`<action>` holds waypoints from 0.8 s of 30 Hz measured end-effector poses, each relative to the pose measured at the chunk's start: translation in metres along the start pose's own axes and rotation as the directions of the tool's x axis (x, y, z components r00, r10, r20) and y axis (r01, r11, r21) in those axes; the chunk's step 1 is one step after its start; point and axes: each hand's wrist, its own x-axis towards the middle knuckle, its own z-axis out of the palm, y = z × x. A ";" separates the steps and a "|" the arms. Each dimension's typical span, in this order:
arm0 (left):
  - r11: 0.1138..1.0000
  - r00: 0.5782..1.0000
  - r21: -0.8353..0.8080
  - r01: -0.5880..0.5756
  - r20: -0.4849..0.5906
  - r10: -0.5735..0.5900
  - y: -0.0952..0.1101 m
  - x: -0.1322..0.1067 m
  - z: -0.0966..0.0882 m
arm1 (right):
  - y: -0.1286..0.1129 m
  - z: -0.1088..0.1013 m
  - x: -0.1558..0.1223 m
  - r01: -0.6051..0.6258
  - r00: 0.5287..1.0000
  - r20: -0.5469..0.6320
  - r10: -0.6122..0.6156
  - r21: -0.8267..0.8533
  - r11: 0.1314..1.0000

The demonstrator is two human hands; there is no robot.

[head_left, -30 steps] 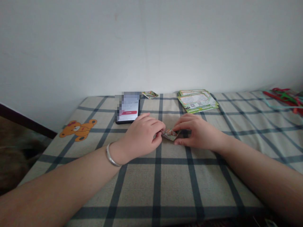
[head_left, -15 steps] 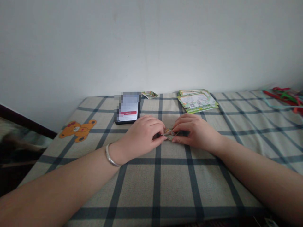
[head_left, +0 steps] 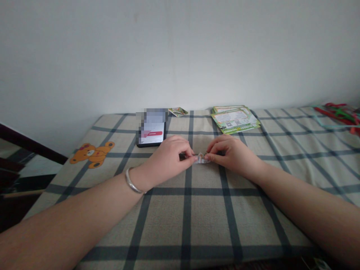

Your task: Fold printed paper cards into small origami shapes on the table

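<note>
Between my two hands is a small piece of folded printed paper [head_left: 200, 159], pale with some orange and grey print. My left hand [head_left: 174, 155], with a silver bangle on its wrist, pinches the paper's left end between thumb and fingers. At the right end, the thumb and fingers of my right hand [head_left: 228, 152] close on the same piece. Fingertips cover both ends, so its full shape is hidden. Both hands rest low over the checked tablecloth [head_left: 165, 221].
A phone [head_left: 153, 129] with a lit screen lies beyond my left hand. Behind it is a small folded paper piece [head_left: 178, 111] near the wall. A stack of green-and-white printed sheets [head_left: 236, 120] lies beyond my right hand. Red and green strips [head_left: 337, 116] lie far right; a bear picture [head_left: 92, 153] is at left.
The folded paper has tipped between my fingers and shows a flatter, paler face now. My thumbs have moved up slightly onto it. The other things on the table stay put.
</note>
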 end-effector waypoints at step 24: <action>0.995 0.997 0.099 -0.012 0.076 0.004 0.003 -0.001 0.002 | -0.010 0.010 0.002 0.122 0.992 0.033 -0.118 -0.178 0.976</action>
